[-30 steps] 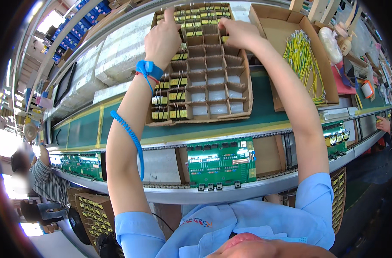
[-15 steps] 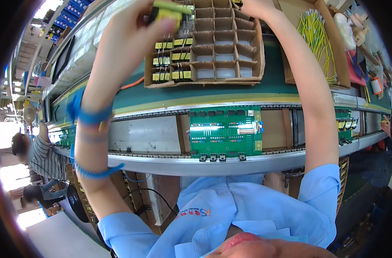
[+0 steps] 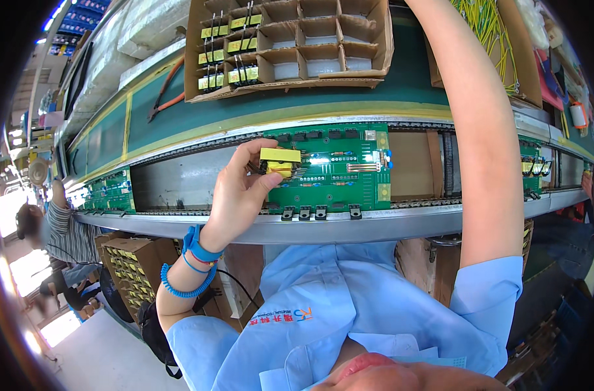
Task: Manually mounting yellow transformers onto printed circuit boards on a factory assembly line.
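My left hand (image 3: 241,189) pinches a yellow-wrapped transformer (image 3: 279,162) between thumb and fingers. Its pins point right, over the left part of a green circuit board (image 3: 339,166); whether it touches the board I cannot tell. The board lies on the conveyor rails, with black components along its near and far edges. Beyond it stands a divided cardboard box (image 3: 290,83), with more yellow transformers (image 3: 243,75) in its left cells. My right forearm (image 3: 482,137) stretches forward past the board's right side, and its hand is beyond the top edge of the picture.
A carton of yellow-green wires (image 3: 489,39) stands at the far right. Pliers with orange handles (image 3: 167,94) lie left of the divided box. More boards (image 3: 111,192) sit along the conveyor. A person in a striped top (image 3: 75,238) is at the far left.
My left hand has come back from the divided box to the board, bringing a transformer. My right hand has gone out of the picture at the top. The view has shifted.
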Demonstrator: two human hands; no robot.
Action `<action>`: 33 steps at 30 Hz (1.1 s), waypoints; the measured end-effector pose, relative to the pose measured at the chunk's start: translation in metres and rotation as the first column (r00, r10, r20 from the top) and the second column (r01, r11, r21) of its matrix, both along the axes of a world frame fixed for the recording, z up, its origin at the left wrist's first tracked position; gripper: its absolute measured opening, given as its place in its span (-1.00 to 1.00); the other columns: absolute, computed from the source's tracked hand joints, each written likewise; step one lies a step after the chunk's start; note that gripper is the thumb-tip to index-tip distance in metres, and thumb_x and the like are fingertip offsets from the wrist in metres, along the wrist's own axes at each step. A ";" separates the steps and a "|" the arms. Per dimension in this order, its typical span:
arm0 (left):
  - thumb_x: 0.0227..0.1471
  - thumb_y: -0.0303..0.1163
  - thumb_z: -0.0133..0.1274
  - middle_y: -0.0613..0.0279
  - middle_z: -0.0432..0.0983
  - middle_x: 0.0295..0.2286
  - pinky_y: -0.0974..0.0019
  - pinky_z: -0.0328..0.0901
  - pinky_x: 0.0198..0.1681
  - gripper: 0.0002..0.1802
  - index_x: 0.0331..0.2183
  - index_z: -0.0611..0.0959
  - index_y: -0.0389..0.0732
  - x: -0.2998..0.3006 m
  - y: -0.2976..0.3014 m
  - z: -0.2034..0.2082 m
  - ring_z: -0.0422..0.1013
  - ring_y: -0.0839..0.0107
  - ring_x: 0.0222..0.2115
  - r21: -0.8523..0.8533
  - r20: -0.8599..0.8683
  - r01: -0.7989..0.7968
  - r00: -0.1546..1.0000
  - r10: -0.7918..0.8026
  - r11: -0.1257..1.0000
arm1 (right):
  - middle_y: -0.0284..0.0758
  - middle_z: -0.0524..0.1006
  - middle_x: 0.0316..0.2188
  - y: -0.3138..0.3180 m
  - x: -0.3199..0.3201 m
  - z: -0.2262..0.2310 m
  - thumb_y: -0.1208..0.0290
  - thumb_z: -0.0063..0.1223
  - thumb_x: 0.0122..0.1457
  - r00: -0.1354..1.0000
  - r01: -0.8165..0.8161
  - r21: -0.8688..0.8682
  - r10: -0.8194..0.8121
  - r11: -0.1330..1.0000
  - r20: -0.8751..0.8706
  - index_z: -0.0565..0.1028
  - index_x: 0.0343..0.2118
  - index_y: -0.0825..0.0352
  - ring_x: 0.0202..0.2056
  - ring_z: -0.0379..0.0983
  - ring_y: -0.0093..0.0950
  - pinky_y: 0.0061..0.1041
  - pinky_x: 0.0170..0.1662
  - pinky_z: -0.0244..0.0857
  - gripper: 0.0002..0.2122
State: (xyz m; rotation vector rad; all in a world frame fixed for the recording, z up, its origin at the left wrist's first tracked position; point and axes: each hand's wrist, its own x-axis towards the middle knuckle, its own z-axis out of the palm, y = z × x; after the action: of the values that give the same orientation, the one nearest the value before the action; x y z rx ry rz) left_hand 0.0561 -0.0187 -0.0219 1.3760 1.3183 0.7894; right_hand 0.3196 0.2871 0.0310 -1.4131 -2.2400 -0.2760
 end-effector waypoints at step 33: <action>-0.11 -0.54 0.16 0.00 0.51 -0.26 0.12 0.39 -0.39 -0.57 -0.12 0.48 -0.27 0.048 0.024 0.038 0.49 0.04 -0.38 0.117 -0.842 0.689 0.450 -0.296 0.715 | -0.14 0.61 -0.31 0.006 -0.002 -0.002 0.32 0.02 0.09 0.996 0.043 -0.017 -0.041 0.999 0.084 0.56 -0.33 0.29 -0.20 0.53 -0.16 -0.16 -0.16 0.37 -0.82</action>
State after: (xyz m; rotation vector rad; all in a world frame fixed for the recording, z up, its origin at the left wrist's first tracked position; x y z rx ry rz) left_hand 0.1042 0.0056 0.0164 2.5595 1.2148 -0.0159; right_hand 0.3173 0.2934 0.0294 -1.4859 -2.2874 -0.3343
